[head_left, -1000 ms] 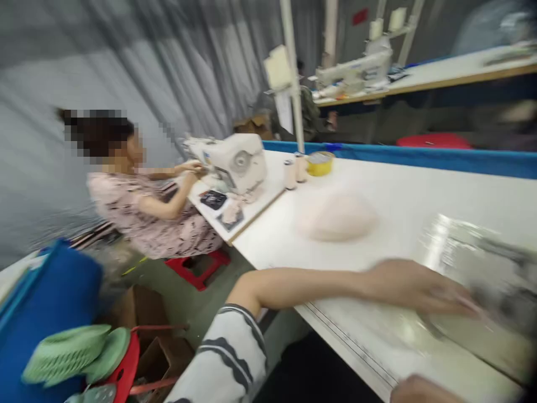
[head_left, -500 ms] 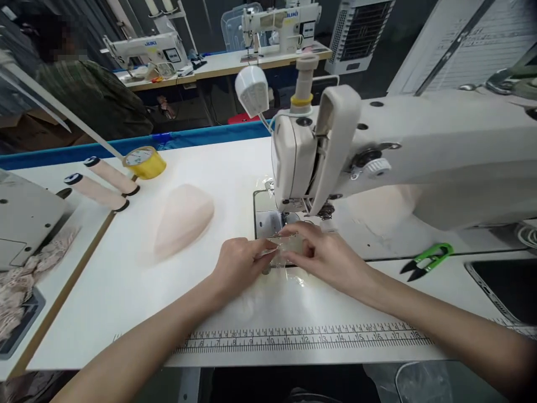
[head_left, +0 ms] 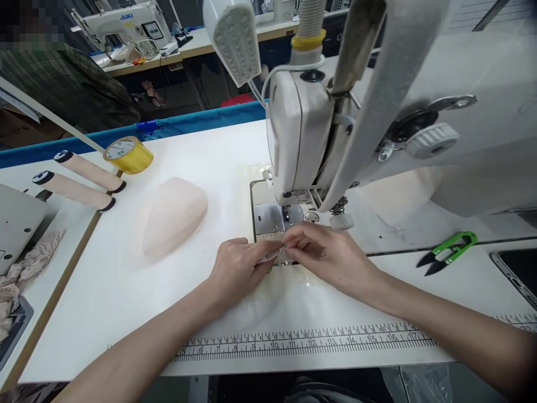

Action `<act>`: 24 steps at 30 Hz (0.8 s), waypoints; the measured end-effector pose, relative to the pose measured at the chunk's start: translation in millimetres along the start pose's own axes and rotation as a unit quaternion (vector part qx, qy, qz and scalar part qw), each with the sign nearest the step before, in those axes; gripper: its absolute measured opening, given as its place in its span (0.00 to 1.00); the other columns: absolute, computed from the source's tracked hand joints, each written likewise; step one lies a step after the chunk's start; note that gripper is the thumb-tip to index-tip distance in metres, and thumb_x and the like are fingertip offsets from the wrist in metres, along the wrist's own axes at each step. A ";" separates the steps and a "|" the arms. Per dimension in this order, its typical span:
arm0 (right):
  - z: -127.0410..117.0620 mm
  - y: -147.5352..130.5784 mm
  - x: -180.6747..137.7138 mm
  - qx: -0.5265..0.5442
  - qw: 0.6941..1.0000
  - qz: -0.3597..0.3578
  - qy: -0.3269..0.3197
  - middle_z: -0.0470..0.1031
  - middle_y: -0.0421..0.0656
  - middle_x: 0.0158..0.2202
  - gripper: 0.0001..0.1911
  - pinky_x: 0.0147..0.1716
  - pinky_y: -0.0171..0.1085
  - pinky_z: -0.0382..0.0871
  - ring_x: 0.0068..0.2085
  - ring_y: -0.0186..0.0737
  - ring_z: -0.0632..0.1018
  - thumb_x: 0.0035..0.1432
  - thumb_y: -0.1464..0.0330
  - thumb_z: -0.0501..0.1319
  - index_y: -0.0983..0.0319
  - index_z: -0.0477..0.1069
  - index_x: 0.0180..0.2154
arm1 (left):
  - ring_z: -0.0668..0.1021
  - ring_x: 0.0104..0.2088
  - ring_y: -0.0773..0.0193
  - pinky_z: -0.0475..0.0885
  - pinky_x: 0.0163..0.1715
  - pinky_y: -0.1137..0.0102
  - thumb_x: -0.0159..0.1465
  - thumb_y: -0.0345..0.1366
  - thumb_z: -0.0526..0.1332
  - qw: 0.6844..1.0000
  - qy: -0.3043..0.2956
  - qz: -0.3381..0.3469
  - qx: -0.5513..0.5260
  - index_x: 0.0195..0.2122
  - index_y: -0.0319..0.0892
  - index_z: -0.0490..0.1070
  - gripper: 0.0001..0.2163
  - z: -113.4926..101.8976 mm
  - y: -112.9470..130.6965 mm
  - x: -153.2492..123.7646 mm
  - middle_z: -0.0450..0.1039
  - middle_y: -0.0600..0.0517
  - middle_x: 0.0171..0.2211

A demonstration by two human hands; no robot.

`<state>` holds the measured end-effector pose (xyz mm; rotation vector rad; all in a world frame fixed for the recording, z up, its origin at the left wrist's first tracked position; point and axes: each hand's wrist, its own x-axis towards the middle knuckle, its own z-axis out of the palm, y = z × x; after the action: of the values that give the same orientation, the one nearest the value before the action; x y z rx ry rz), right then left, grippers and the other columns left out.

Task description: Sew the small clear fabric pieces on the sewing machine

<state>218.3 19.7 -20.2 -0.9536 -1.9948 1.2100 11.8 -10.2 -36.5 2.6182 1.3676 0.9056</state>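
Two spools (head_left: 78,192) and tape (head_left: 137,158) sit left, snips (head_left: 455,249) right; your left hand (head_left: 238,263) pinches a scrap (head_left: 268,256); what your right hand (head_left: 333,256) grips is unclear.

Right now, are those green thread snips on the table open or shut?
Open: the green thread snips lie with their two dark blades spread apart, a gap showing between the tips.

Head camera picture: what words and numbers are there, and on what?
"JUKI": on the sewing machine behind.
"6 7 8 9 10 11 12 13 14 15 16 17": on the ruler strip.
Too small or blurred: its other figures, and marks on the yellow tape, spools, machine screen, white panel.
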 end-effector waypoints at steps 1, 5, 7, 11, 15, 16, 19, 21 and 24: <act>0.2 -0.6 0.2 -0.006 1.000 -0.010 0.001 0.76 0.37 0.31 0.06 0.31 0.33 0.73 0.33 0.35 0.77 0.61 0.74 0.59 0.59 0.71 0.38 | 0.67 0.16 0.72 0.61 0.20 0.75 0.69 0.33 0.55 1.000 0.003 0.005 -0.001 0.40 0.44 0.73 0.07 -0.2 0.2 0.0 0.70 0.61 0.18; 1.6 -0.8 -0.6 -0.054 0.997 -0.059 0.008 0.75 0.39 0.33 0.06 0.27 0.32 0.72 0.31 0.35 0.76 0.62 0.75 0.56 0.59 0.69 0.37 | 0.65 0.16 0.73 0.60 0.19 0.75 0.69 0.33 0.56 0.999 0.041 0.015 0.003 0.37 0.43 0.72 0.06 -0.8 0.2 -0.3 0.71 0.61 0.19; 2.7 -0.1 -1.8 -0.080 0.993 -0.088 0.015 0.74 0.39 0.34 0.07 0.28 0.31 0.72 0.32 0.34 0.75 0.63 0.75 0.55 0.60 0.68 0.38 | 0.65 0.16 0.74 0.60 0.19 0.75 0.69 0.33 0.56 0.998 0.057 0.018 0.004 0.37 0.43 0.72 0.06 -1.1 0.0 -0.3 0.71 0.61 0.19; 4.8 1.0 -4.4 -0.103 0.987 -0.118 0.027 0.72 0.38 0.34 0.08 0.30 0.31 0.72 0.32 0.33 0.74 0.63 0.77 0.53 0.59 0.67 0.39 | 0.63 0.16 0.75 0.59 0.19 0.75 0.70 0.32 0.57 0.997 0.073 0.031 0.006 0.38 0.43 0.72 0.05 -1.8 0.6 0.2 0.71 0.61 0.19; 5.9 2.0 -5.6 -0.121 0.984 -0.128 0.028 0.72 0.38 0.34 0.08 0.29 0.30 0.72 0.31 0.33 0.74 0.63 0.77 0.53 0.59 0.66 0.40 | 0.63 0.16 0.75 0.58 0.19 0.75 0.69 0.32 0.57 0.996 0.079 0.035 0.008 0.37 0.42 0.72 0.05 -1.9 2.0 0.7 0.71 0.61 0.19; 6.0 2.4 -5.8 -0.121 0.984 -0.129 0.027 0.72 0.38 0.34 0.08 0.29 0.30 0.72 0.31 0.33 0.74 0.63 0.76 0.53 0.59 0.66 0.40 | 0.63 0.16 0.75 0.58 0.19 0.75 0.69 0.32 0.57 0.996 0.079 0.035 0.007 0.37 0.42 0.72 0.05 -1.8 2.2 0.8 0.71 0.61 0.19; 6.2 3.5 -5.9 -0.122 0.984 -0.129 0.027 0.73 0.39 0.34 0.08 0.29 0.31 0.73 0.31 0.34 0.75 0.63 0.76 0.52 0.59 0.65 0.40 | 0.63 0.16 0.75 0.59 0.19 0.75 0.70 0.32 0.56 0.996 0.077 0.034 0.008 0.37 0.42 0.72 0.06 -1.6 2.4 0.6 0.71 0.61 0.20; 6.3 4.0 -5.9 -0.125 0.984 -0.126 0.027 0.73 0.39 0.34 0.08 0.29 0.32 0.73 0.30 0.34 0.75 0.63 0.76 0.52 0.59 0.65 0.41 | 0.63 0.16 0.75 0.58 0.19 0.75 0.70 0.32 0.56 0.997 0.073 0.032 0.009 0.37 0.42 0.72 0.06 -1.7 2.2 0.4 0.71 0.61 0.19; 6.7 4.2 -6.0 -0.123 0.984 -0.125 0.025 0.73 0.39 0.33 0.09 0.29 0.32 0.74 0.30 0.34 0.76 0.63 0.76 0.52 0.59 0.66 0.42 | 0.62 0.16 0.75 0.58 0.19 0.75 0.70 0.32 0.56 0.997 0.073 0.034 0.010 0.38 0.41 0.72 0.06 -1.7 2.0 0.2 0.71 0.61 0.19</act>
<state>217.5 13.0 -27.4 -0.8076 -2.1829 0.8103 12.4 -11.7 -34.4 2.6756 1.3308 1.1185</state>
